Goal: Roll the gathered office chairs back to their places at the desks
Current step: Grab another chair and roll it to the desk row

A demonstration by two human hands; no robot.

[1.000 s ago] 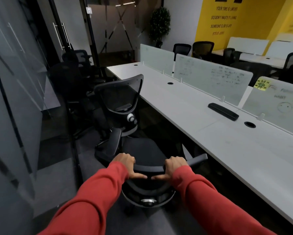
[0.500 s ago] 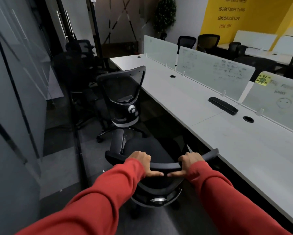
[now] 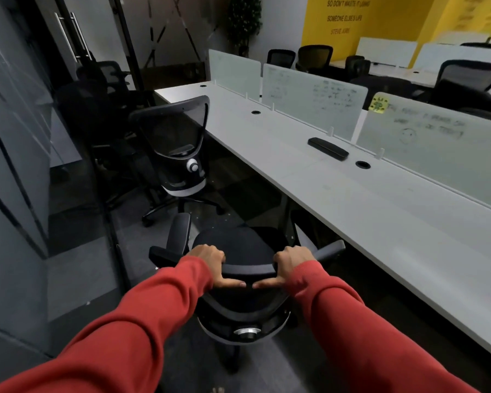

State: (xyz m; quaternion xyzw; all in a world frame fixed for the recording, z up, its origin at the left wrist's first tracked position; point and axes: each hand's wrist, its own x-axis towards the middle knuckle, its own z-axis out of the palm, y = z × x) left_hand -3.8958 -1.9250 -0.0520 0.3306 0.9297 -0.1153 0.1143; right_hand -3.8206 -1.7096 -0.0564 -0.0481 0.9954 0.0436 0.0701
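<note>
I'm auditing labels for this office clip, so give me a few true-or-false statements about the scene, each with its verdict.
1. The left hand and the right hand both grip the top rim of the near chair. True.
2. The second chair ahead shows the rear of its backrest to the camera. True.
3. An open laptop sits on the desk. False: there is no laptop, only a flat black bar lying near the dividers.
4. The sticky note on the divider is pink. False: it is yellow.
</note>
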